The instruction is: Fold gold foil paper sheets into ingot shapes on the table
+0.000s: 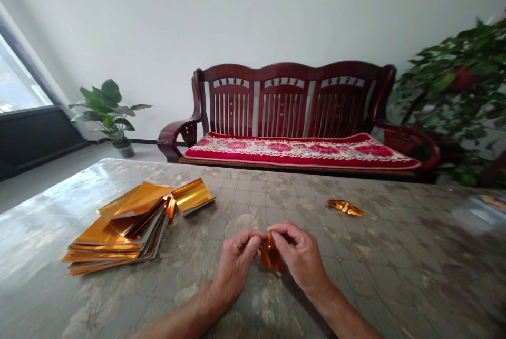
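Note:
Between my hands, just above the table, is a sheet of shiny gold foil paper [272, 259], partly bent or folded; its lower part hangs between the palms. My left hand [238, 260] pinches its upper left edge with thumb and fingertips. With thumb and index finger, my right hand [301, 254] grips the top of the same sheet. Farther right on the table lies a folded gold foil piece [346, 207], narrow and pointed at both ends. To the left sits a stack of gold foil paper [114, 228], loosely piled, with a curled foil sheet [193, 195] beside it.
The table [221, 297] has a glossy patterned cover. At its right edge is a blurred clear item [484, 210]. Beyond the table stands a dark red wooden bench [284, 96] with a red floral cushion [300, 152]. Potted plants [106, 107] flank it on both sides.

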### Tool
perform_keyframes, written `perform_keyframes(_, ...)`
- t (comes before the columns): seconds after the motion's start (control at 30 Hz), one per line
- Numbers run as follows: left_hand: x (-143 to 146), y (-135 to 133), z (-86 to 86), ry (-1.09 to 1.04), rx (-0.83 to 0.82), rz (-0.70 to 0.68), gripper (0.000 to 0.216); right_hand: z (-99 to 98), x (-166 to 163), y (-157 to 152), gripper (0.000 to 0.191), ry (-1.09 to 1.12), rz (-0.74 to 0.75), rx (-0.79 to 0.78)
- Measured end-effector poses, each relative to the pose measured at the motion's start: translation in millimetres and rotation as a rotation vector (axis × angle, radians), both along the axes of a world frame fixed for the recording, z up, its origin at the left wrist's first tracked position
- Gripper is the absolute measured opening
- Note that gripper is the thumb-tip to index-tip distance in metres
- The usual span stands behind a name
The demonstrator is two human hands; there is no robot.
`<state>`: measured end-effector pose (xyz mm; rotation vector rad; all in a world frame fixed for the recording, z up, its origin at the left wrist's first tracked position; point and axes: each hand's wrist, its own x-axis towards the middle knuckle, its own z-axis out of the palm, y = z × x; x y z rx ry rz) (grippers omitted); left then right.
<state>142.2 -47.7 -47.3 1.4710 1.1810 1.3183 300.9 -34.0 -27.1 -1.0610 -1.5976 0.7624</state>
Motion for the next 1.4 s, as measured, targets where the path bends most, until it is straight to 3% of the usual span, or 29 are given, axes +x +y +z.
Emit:
perform_keyframes(0.1, -0.2, 2.6, 3.6, -0.093, -0.094, -0.053, 0.035, -1.1, 0.0, 0.0, 0.017, -0.001, 0.026, 0.044)
perform_keyframes(0.27, 0.2, 7.1, 6.2, -0.137, -0.174, -0.05, 0.033, -4.1, -2.1, -0.6, 0.016, -0.007, 0.03, 0.127)
perform_keyframes(0.5, 3.0, 2.9, 7.0, 0.122, -0.081, 0.07, 0.022, -2.7, 0.0, 0.6, 0.016, -0.04, 0.054, 0.051)
perform_keyframes(0.7, -1.7, -2.8, 10.3, 0.455, 0.055, 0.071, 0.017, 17.6, 10.0, 0.5, 0.02, -0.439, 0.09, 0.109)
perform_keyframes(0.87, -3.1, -8.5, 12.5, 0.541, 0.175, 0.043, 0.016, 33.7, 14.9, -1.7, 0.019, -0.711, 0.147, 0.209)
perform_keyframes(1.1, -0.1, -11.1, 21.5, 0.514, 0.094, -0.011, 0.019, 35.5, 20.1, 2.9, 0.021, -0.694, 0.22, 0.093)
perform_keyframes(1.4, -3.6, -4.2, 13.9, 0.425, -0.058, 0.022, 0.024, 45.9, 20.9, 3.1, 0.023, -0.591, 0.264, 0.027)
